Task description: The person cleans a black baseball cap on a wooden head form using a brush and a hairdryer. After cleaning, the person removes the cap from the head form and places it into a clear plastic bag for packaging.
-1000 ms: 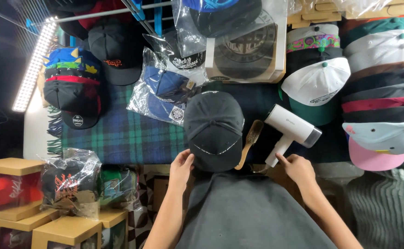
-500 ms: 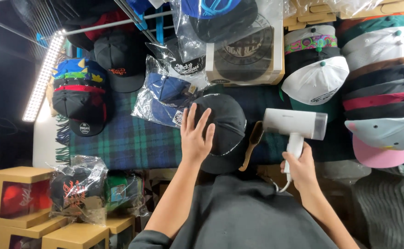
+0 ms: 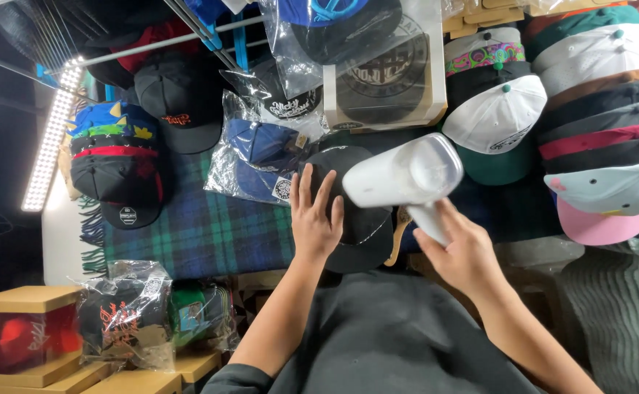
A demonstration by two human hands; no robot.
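A black cap [image 3: 359, 226] lies on the blue-and-green plaid cloth [image 3: 203, 233] in front of me. My left hand [image 3: 314, 216] rests flat on the cap's left side, fingers spread. My right hand [image 3: 462, 252] grips the handle of a white handheld steamer [image 3: 403, 175], whose body is raised over the cap's upper right part, nozzle turned toward the cap. A wooden brush handle [image 3: 396, 244] shows just right of the cap, partly hidden by the steamer.
Bagged caps [image 3: 261, 157] lie behind the black cap. A stack of colourful caps [image 3: 111, 157] sits at left, rows of caps [image 3: 597, 124] at right, a boxed cap [image 3: 385, 69] behind. Cardboard boxes [image 3: 20, 335] and bagged caps [image 3: 126, 314] stand low left. A light bar [image 3: 49, 138] glows at left.
My right hand has lifted the steamer from beside the cap and swung it over the cap. My left hand has moved up from the cap's near edge onto its top.
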